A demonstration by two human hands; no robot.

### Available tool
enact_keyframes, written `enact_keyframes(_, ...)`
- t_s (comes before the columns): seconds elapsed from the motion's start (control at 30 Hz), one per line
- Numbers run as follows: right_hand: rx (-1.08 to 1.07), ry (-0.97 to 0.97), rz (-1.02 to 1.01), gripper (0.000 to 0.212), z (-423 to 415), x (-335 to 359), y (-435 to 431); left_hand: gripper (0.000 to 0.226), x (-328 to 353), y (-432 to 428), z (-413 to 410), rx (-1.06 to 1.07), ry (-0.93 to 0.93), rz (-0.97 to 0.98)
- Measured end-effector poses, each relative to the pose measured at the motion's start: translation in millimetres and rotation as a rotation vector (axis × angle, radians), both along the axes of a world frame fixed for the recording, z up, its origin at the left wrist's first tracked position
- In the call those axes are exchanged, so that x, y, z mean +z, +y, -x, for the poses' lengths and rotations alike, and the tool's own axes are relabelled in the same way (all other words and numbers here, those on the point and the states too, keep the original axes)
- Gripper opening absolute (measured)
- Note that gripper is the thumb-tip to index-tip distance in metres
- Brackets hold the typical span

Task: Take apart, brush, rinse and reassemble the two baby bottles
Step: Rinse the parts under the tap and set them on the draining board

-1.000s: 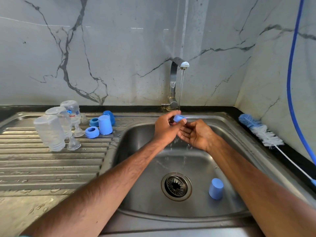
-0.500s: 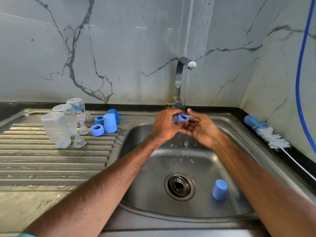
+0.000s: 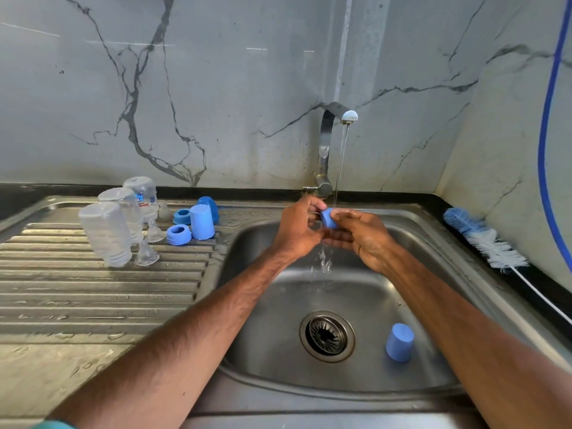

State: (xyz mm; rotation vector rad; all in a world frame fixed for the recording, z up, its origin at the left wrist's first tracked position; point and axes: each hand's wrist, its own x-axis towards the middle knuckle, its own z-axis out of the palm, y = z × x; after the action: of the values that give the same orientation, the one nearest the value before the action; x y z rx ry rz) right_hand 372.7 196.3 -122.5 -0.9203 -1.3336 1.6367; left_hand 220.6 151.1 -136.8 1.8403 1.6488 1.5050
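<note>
Under the running tap [image 3: 346, 116], my left hand [image 3: 298, 230] and my right hand [image 3: 360, 235] hold a small blue bottle part [image 3: 328, 218] between their fingers, and water falls off it into the sink [image 3: 433, 243]. Another blue cap [image 3: 399, 342] stands upside down on the sink floor at the right. On the draining board [image 3: 93, 292] three clear bottles [image 3: 106, 233] stand upside down, with clear teats [image 3: 147, 253], two blue screw rings [image 3: 179, 234] and two blue caps [image 3: 201, 222] beside them.
A blue and white bottle brush [image 3: 483, 239] lies on the black counter to the right of the sink. The drain strainer [image 3: 326, 335] sits in the sink floor. A blue hose [image 3: 548, 119] hangs down the right wall.
Both hands stay under the water. The blue part has turned between my fingers, and more of it shows now.
</note>
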Motion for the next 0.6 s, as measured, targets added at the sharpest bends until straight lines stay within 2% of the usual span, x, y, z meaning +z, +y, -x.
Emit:
enact_keyframes(0.07,-0.096,-0.136,-0.124,0.03,2,-2,1,0.051,-1,3,2,0.011,0.036,0.05)
enact_keyframes(0.2,-0.229,-0.579,-0.541,0.038,5,-12,0,0.049,-5,13,16,0.034,0.09,0.263)
enact_keyframes(0.3,-0.301,-0.564,-0.703,0.03,5,-6,-3,0.052,-9,22,21,0.122,0.015,0.305)
enact_keyframes(0.43,-0.292,-0.586,-0.768,0.034,6,-6,-5,0.057,5,38,12,0.185,-0.253,0.363)
enact_keyframes(0.53,-0.306,-0.554,-0.792,0.036,6,-8,-5,0.02,23,51,2,0.186,-0.461,0.355)
enact_keyframes(0.57,-0.311,-0.55,-0.775,0.038,6,-8,-5,0.014,27,52,0,0.19,-0.538,0.334)
enact_keyframes(0.6,-0.312,-0.555,-0.744,0.04,5,-7,-5,0.018,30,54,-2,0.183,-0.619,0.318)
